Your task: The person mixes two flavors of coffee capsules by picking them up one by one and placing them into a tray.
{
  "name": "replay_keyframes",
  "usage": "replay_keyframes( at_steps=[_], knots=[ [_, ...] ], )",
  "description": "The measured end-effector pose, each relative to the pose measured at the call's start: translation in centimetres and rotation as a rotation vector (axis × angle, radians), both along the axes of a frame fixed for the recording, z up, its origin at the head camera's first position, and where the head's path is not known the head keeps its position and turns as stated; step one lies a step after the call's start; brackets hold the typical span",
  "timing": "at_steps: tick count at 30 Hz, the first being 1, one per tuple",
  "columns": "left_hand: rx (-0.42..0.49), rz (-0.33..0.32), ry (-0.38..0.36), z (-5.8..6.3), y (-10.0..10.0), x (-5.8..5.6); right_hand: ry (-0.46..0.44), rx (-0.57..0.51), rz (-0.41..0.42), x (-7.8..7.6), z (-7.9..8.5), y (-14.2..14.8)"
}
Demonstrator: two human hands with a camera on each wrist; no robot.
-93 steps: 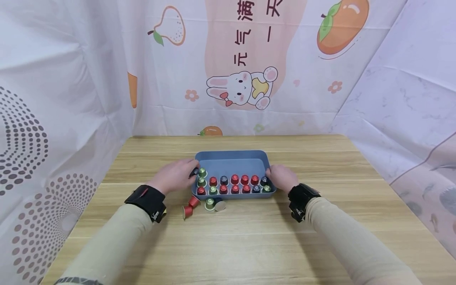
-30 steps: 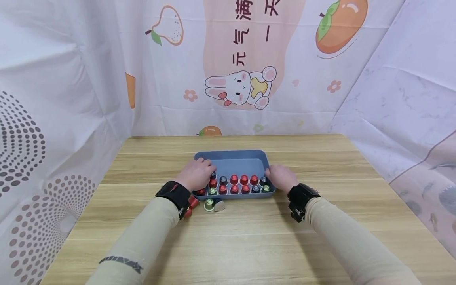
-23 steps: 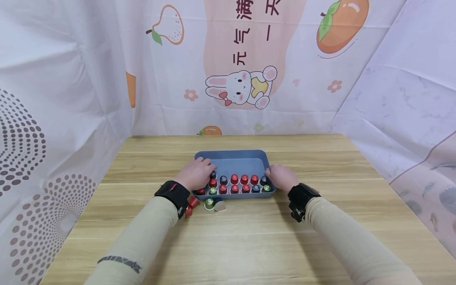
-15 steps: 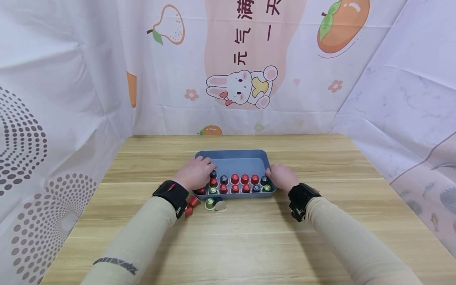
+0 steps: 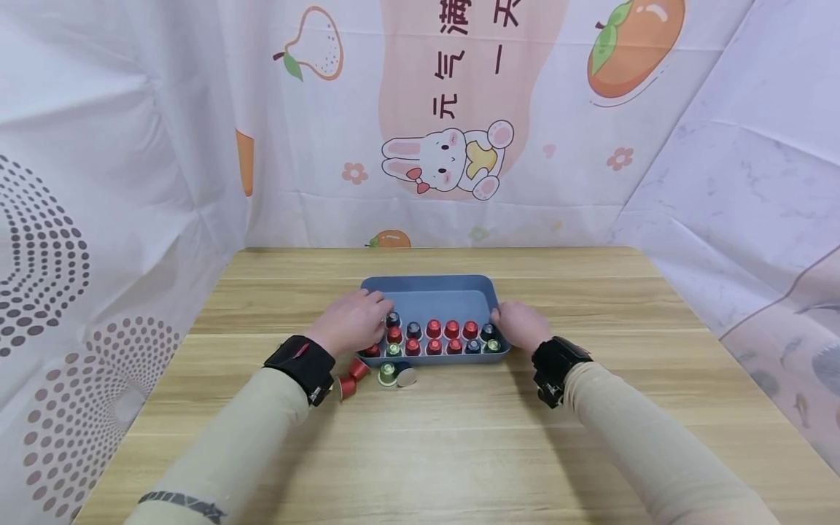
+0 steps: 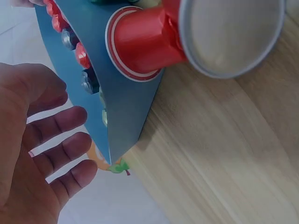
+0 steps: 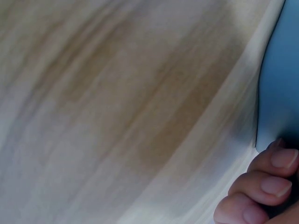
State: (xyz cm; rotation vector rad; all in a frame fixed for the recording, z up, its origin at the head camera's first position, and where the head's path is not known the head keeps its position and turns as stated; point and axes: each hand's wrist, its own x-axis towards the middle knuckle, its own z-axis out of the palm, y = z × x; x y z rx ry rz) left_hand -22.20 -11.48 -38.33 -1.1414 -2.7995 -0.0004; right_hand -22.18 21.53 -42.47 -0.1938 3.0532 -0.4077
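Observation:
A blue tray (image 5: 436, 300) holds coffee capsules standing in rows along its near side, red, dark and green. My left hand (image 5: 351, 321) is over the tray's left end, beside a dark capsule (image 5: 392, 319). In the left wrist view the left hand (image 6: 42, 135) has loosely bent, spread fingers with nothing between them. At the tray's right end my right hand (image 5: 520, 325) grips the rim. The right wrist view shows its curled fingers (image 7: 264, 186) against the tray wall (image 7: 280, 93). The left hand hides some capsules in the tray's left corner.
In front of the tray lie loose capsules on the wooden table (image 5: 453, 445): two red capsules (image 5: 358, 369), a green capsule (image 5: 387, 374) and a tipped capsule with its pale lid showing (image 5: 406, 376). A printed cloth (image 5: 315, 146) hangs behind the table.
My left hand has carried a dark capsule from beside the tray into it, let it go, and drawn back slightly left. The right hand has stayed at the tray's right rim.

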Motion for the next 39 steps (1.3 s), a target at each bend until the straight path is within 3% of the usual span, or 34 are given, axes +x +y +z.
replay_keyframes(
  at_steps=[11, 20, 29, 39],
  knots=[
    [0.069, 0.021, -0.090, 0.2, -1.7, 1.5, 0.030, 0.005, 0.015, 0.0, -0.2, -0.1],
    [0.009, 0.094, -0.195, 0.0, -2.6, 2.5, 0.033, 0.016, 0.010, 0.1, -0.1, -0.1],
    [-0.015, 0.095, -0.181, -0.1, -3.4, 3.7, 0.023, 0.009, 0.006, 0.0, -0.1, 0.1],
    [-0.067, 0.087, -0.200, -1.4, -4.3, 4.8, 0.038, 0.011, 0.011, 0.3, 0.1, -0.1]
  ],
)
